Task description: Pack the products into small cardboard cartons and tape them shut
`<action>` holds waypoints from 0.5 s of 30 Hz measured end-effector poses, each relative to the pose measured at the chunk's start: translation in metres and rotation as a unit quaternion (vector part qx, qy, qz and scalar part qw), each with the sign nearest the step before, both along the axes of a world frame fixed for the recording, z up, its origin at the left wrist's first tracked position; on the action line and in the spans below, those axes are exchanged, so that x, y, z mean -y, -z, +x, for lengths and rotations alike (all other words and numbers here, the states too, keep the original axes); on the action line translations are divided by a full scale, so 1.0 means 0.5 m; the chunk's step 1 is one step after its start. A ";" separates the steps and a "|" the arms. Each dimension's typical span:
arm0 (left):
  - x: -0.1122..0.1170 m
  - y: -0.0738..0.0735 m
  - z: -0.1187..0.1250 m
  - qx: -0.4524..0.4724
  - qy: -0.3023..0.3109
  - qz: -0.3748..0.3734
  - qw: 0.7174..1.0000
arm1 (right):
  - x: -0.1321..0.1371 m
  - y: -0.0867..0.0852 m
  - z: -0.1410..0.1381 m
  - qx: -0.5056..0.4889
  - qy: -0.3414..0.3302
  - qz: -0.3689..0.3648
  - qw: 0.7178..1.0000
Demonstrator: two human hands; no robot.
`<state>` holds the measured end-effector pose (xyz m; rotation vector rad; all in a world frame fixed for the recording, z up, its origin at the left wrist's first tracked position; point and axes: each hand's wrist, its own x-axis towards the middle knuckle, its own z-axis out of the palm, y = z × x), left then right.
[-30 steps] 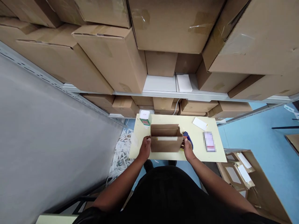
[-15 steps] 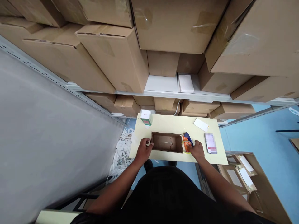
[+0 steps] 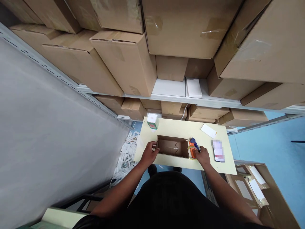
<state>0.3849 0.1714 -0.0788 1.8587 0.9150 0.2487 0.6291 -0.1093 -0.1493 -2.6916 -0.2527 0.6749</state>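
On the pale yellow table (image 3: 166, 127) lies a long, narrow cardboard box (image 3: 172, 146), its top open and its inside showing nothing but brown card and a shiny strip. My left hand (image 3: 149, 154) pinches the box's left end between thumb and fingers. At the box's right end is an orange and blue tape dispenser (image 3: 193, 149) with a roll of clear yellowish tape. My right hand (image 3: 203, 156) closes on the dispenser's right side, thumb and fingertips around it; part of the grip is hidden.
A white and green carton (image 3: 152, 121) stands at the table's back left. A white card (image 3: 208, 130) and a phone (image 3: 218, 150) lie to the right. Shelves of cardboard boxes (image 3: 133, 63) rise behind. An open carton (image 3: 281, 194) is at lower right; paper shreds (image 3: 127, 156) cover the floor left.
The view has shifted slightly, so everything sits a little further right and lower. My right hand has closed in on the tape dispenser; my left stays at the box's left end.
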 end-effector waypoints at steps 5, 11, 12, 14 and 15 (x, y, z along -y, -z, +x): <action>-0.018 -0.011 0.006 -0.011 0.022 -0.026 0.999 | -0.026 -0.102 -0.072 0.028 0.003 0.240 0.970; -0.039 -0.022 0.015 -0.023 0.017 -0.046 0.999 | -0.098 -0.146 -0.109 -0.042 -0.046 0.235 0.970; -0.038 -0.020 0.015 -0.030 0.013 -0.048 0.998 | -0.104 -0.145 -0.108 -0.042 -0.045 0.229 0.971; -0.032 -0.009 0.014 -0.036 0.009 -0.058 0.998 | -0.108 -0.141 -0.105 -0.039 -0.034 0.225 0.973; -0.027 -0.001 0.011 -0.035 0.007 -0.068 0.997 | -0.107 -0.140 -0.103 -0.040 -0.026 0.223 0.974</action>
